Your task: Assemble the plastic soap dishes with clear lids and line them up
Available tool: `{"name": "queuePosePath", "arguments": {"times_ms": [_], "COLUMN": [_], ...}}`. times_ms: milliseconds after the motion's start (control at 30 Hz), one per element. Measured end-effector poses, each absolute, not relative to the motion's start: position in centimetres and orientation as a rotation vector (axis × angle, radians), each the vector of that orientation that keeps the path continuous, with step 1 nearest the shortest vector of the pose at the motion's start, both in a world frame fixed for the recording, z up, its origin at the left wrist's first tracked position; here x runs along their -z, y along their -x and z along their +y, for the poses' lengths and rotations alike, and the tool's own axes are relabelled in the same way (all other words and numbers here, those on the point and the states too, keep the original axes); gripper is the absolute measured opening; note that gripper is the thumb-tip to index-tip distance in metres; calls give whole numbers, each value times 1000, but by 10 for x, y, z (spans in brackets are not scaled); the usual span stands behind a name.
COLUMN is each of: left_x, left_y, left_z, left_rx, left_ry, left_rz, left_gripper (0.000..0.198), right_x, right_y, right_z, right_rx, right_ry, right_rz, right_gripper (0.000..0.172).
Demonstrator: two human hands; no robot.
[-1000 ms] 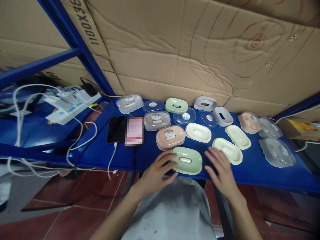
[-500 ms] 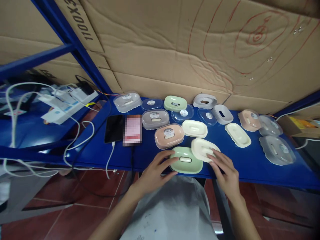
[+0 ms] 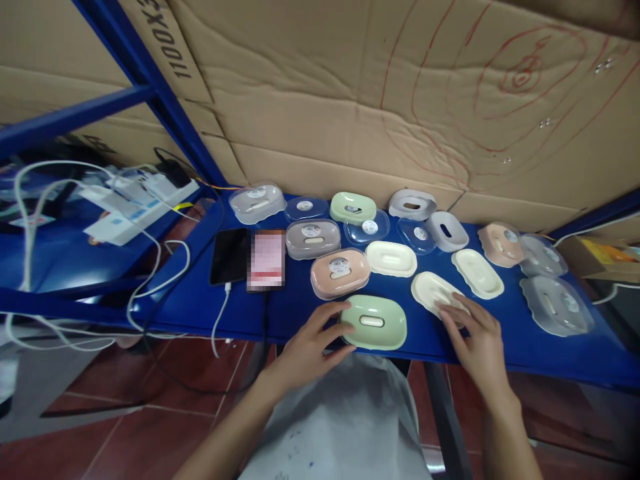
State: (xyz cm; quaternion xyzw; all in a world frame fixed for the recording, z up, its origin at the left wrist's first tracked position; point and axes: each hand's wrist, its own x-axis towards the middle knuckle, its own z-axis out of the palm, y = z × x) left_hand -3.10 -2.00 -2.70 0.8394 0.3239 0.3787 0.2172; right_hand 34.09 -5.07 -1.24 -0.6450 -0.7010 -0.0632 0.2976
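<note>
A green soap dish [image 3: 387, 327] lies at the table's front edge, with a pale insert showing through its oval slot. My left hand [image 3: 317, 337] has its left end between thumb and fingers. To the right, a cream soap dish insert [image 3: 431, 291] is in my right hand [image 3: 475, 333], its near right end hidden by the curled fingers. I cannot tell whether the insert touches the table. Behind these lie a cream insert [image 3: 391, 259], a second cream insert [image 3: 479, 274] and a pink covered soap dish [image 3: 340, 274].
More soap dishes and clear lids [image 3: 367, 229] line the back of the blue table [image 3: 300, 313] against cardboard [image 3: 310, 93]. Two phones, one dark [image 3: 229, 257] and one lit [image 3: 266, 260], lie left of them. White cables run to a power strip [image 3: 135, 213]. Clear-covered dishes [image 3: 556, 305] stand right.
My right hand has carried the cream insert rightward, off the edge of the green soap dish. My left hand stays at the green dish's left end.
</note>
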Motion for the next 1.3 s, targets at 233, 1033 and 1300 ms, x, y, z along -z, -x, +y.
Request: {"name": "queuePosePath", "arguments": {"times_ms": [233, 1033, 1300], "left_x": [28, 29, 29], "left_y": [31, 32, 35], "left_z": [-20, -22, -24], "left_rx": [-1023, -1018, -895], "left_ry": [-2316, -2275, -2209], "left_rz": [903, 896, 946], "left_gripper": [24, 25, 51], "right_x": [-27, -28, -37], "right_y": [-321, -249, -288], "right_z": [64, 209, 54], "right_rx": [107, -28, -198], "right_ry": [1537, 1325, 1292], "right_rz": [-2178, -2476, -2147], "right_gripper": [44, 85, 63]}}
